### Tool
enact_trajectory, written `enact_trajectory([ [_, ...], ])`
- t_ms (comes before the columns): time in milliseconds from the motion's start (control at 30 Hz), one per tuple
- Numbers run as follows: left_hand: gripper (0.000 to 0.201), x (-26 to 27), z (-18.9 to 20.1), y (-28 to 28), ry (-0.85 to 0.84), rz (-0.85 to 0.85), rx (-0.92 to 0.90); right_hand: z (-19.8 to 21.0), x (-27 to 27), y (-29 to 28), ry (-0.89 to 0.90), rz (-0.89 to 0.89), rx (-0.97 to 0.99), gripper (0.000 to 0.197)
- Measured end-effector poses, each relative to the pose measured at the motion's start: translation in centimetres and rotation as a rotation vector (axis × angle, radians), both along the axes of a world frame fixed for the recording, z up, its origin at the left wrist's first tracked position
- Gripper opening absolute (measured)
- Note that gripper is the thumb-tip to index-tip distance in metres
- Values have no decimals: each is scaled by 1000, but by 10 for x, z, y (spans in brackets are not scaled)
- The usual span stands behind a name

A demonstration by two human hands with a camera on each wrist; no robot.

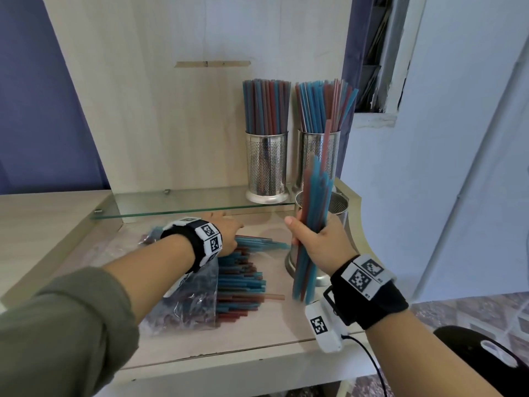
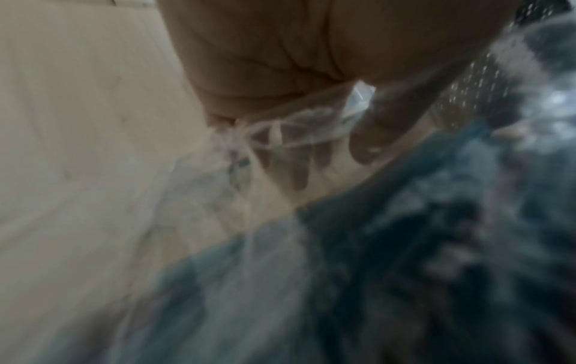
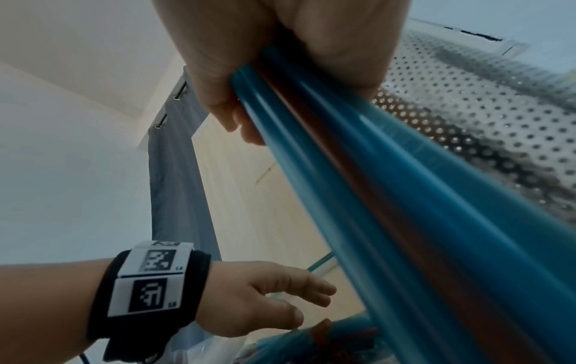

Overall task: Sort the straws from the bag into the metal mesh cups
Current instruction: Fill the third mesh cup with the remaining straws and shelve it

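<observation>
A bunch of straws (image 1: 307,239) was held tight by the right hand (image 1: 322,242); the left hand (image 1: 229,230) was kept open over the bag (image 1: 186,308)

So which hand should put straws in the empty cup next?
Probably the right hand: it grips a bundle of straws beside the empty cup. The left hand reaches over the pile, holding none.

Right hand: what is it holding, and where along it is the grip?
The right hand grips a bundle of blue and red straws around its lower-middle, upright beside the near mesh cup.
</observation>
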State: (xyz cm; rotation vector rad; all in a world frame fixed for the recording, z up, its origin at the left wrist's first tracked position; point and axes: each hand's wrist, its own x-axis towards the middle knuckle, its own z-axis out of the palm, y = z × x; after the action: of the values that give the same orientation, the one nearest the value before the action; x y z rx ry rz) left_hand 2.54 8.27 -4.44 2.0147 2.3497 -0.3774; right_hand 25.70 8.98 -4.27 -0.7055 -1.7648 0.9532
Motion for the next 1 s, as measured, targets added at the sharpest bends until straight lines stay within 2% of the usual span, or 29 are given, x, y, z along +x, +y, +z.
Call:
enact_trajectory([
  [67, 54, 1, -6, 5, 49, 19, -60, -3, 2, 1, -1, 5, -16, 25],
  [133, 46, 1, -9, 7, 80, 25, -78, -4, 2, 1, 0, 3, -26, 25],
  [233, 32, 0, -10, 10, 53, -4, -34, -6, 3, 5, 10, 5, -42, 25],
  [400, 29, -1, -6, 7, 150, 10, 7, -10, 4, 6, 35, -16, -60, 26],
  [467, 24, 0, -2, 4, 149, 32, 77, -10, 4, 7, 45, -17, -69, 27],
  [567, 15, 0, 2, -1, 14, 91, 237, -11, 4, 9, 50, -10, -82, 28],
  [733, 18, -5, 15, -12, -158, 71, 550, -10, 5, 10, 15, -16, -91, 30],
  [900, 6, 9, 56, -36, -627, -142, 950, -5, 1, 8, 30, 15, -75, 24],
  [967, 5, 26, 71, -49, -759, -209, 1032, -2, -3, 6, 39, 34, -52, 21],
  [1000, 10, 36, 74, -52, -869, -222, 1014, 0, -5, 4, 51, 49, -43, 20],
])
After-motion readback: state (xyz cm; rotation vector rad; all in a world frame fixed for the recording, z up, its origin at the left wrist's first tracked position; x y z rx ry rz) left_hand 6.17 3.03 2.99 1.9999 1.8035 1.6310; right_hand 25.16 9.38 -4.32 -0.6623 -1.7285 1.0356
